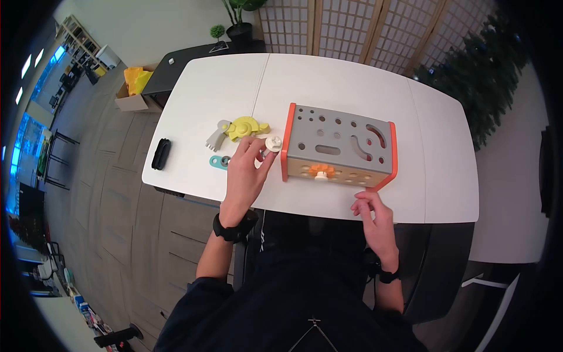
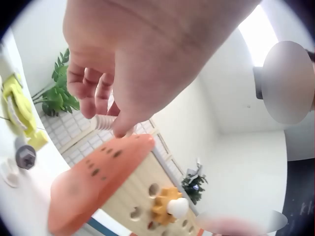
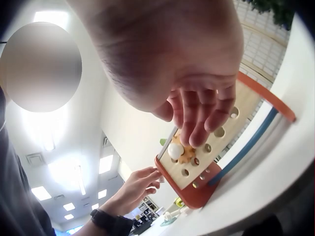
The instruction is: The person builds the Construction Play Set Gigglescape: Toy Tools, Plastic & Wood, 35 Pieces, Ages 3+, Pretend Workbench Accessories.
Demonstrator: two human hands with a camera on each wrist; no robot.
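Observation:
A toy box [image 1: 334,136] with a grey perforated top, wooden front and red ends lies on the white table. An orange gear [image 1: 314,170] with a white knob [image 1: 321,176] sits on its front face. My left hand [image 1: 244,176] pinches a cream screw [image 2: 104,122] between thumb and fingers beside the box's left red end. My right hand [image 1: 378,226], fingers loosely bent and holding nothing, hovers near the box's lower right corner at the table edge. In the right wrist view, my right hand [image 3: 197,73] appears in front of the wooden face.
Left of the box on the table [image 1: 211,82] lie a yellow-green toy part [image 1: 245,127], a grey claw-like piece [image 1: 217,136] and a teal link [image 1: 217,161]. A black case [image 1: 161,154] rests near the left edge. A potted plant [image 1: 240,30] stands behind.

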